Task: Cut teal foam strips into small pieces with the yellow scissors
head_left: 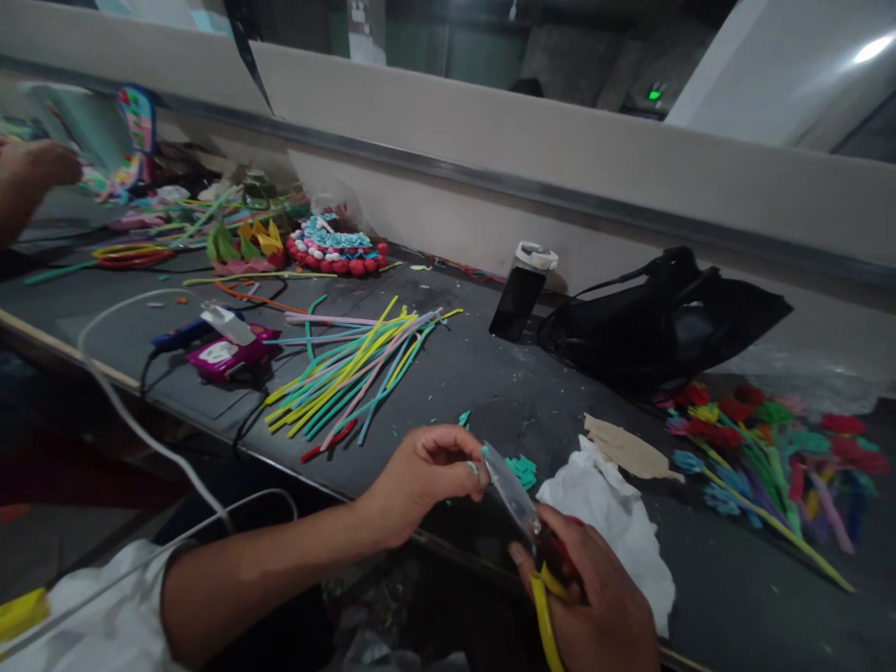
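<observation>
My right hand (595,597) is wrapped round the red and yellow handles of a pair of scissors (514,499), whose broad blades point up and to the left. At the blade tips, my left hand (438,476) is closed in a pinch on a small teal piece (485,451), most of it hidden by the fingers. Just beyond the blades lies a little heap of cut teal pieces (522,470) on the dark table. A crumpled white cloth (609,523) is beside my right hand.
Loose coloured strips (357,373) are spread left of centre, near a purple power socket (231,353) with trailing cables. A black bag (651,327), a phone (516,301) and colourful craft flowers (777,448) lie to the right. At far left shows another person's hand (42,163).
</observation>
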Tool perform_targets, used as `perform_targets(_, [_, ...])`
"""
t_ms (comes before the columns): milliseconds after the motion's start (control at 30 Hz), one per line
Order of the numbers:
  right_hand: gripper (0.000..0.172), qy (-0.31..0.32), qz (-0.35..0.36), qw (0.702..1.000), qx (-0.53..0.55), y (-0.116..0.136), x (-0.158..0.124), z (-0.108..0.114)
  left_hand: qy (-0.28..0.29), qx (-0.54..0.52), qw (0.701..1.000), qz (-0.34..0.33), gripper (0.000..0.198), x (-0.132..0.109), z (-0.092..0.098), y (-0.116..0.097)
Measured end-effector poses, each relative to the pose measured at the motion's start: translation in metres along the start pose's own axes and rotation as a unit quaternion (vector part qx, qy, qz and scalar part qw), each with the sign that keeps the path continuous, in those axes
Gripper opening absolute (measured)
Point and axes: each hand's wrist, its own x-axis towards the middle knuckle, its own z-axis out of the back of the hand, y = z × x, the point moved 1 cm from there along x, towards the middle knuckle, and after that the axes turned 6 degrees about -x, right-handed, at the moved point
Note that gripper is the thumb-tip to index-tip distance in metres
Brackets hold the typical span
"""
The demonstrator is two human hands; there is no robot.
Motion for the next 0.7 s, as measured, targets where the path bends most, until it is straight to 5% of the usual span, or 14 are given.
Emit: perform_targets(700, [0.032,0.0,0.07,0.996,-0.052,-0.017,-0.008,-0.001,0.001,-0.008,1.0,0.025,0.016,-0.001,-0.002,0.004])
